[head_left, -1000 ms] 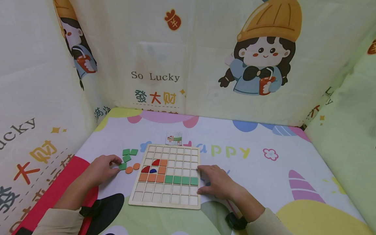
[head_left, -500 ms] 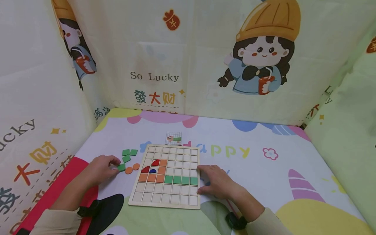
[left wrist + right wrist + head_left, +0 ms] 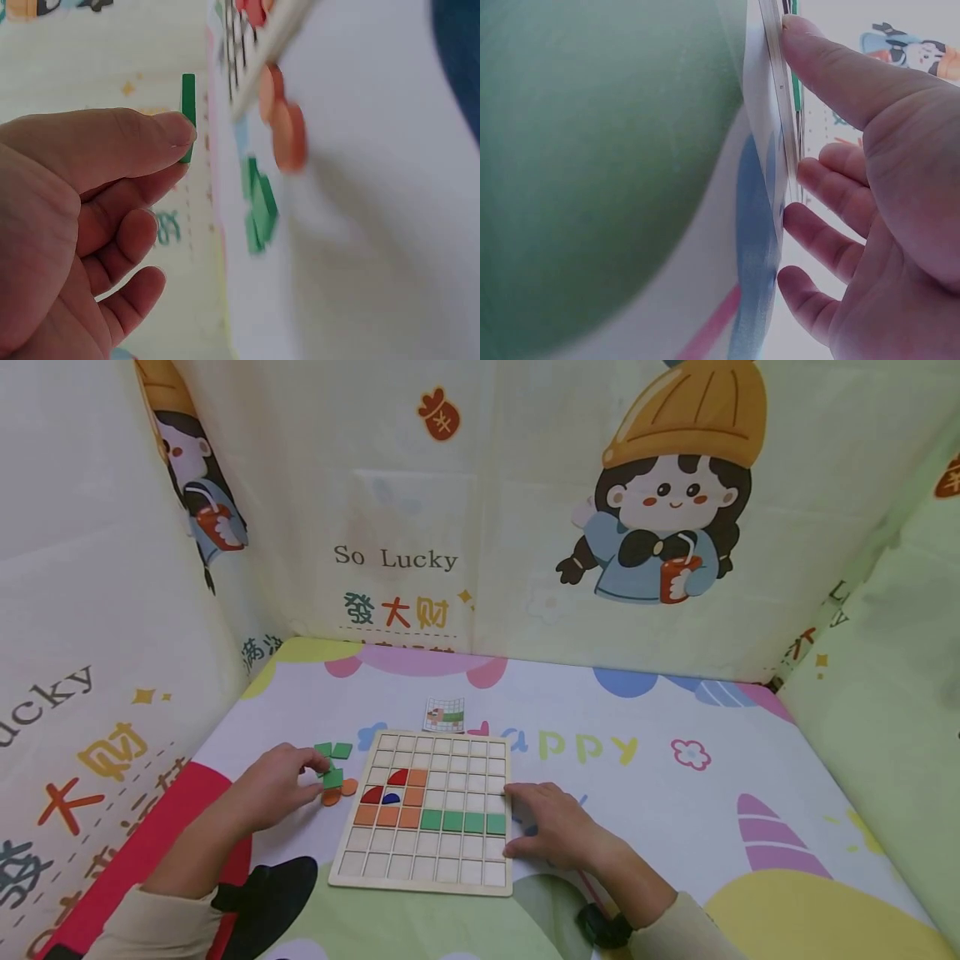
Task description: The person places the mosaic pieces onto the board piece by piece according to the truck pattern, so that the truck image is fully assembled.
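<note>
Between thumb and index finger, my left hand (image 3: 270, 789) pinches a green square tile (image 3: 188, 94), raised off the table and seen edge-on in the left wrist view. My right hand (image 3: 558, 827) rests at the right edge of a wooden grid board (image 3: 450, 887), its thumb and fingertips on the frame and its fingers relaxed. Set in the board are several orange square tiles (image 3: 387, 815), two red quarter-round pieces (image 3: 397, 777), a blue half-round piece (image 3: 391, 798) and a row of green tiles (image 3: 452, 820). Left of the board lie other loose green tiles (image 3: 342, 751), partly hidden by the held one.
Two orange discs (image 3: 349, 787) lie against the board's left side. Behind the board is a small picture card (image 3: 444, 714) with a gridded colour pattern. Printed cloth walls (image 3: 525, 635) enclose the table at the back and both sides.
My left hand has lifted the green tile off the table and moved it right, over the loose green tiles and orange discs. The right hand stays on the board's edge.
</note>
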{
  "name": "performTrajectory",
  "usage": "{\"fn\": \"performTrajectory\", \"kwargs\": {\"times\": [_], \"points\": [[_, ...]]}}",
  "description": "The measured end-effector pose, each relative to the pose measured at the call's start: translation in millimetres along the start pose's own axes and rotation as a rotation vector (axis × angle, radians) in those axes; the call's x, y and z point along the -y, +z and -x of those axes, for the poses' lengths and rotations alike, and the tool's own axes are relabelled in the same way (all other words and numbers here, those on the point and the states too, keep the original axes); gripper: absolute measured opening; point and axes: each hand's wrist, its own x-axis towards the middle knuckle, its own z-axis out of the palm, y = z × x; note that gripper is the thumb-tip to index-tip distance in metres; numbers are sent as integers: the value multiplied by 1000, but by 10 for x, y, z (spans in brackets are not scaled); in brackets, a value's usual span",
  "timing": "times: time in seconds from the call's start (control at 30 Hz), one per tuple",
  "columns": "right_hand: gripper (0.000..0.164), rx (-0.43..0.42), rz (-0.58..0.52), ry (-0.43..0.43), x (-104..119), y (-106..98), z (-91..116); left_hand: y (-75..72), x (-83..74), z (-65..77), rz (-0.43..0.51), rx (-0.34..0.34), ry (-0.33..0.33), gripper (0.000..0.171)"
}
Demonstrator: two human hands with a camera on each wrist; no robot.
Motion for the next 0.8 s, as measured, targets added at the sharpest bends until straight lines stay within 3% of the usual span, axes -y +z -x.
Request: {"fn": "performTrajectory", "kwargs": {"times": [0.37,0.63,0.8], "points": [[78,-3,9,-2,1,-12,5,179,-529,-208,-17,43,93,26],[77,-5,10,-11,0,-9,10,290,-729,-375,-62,69,205,20],[78,-5,17,-5,9,-10,12,381,-852,-432,-47,100,217,21]]}}
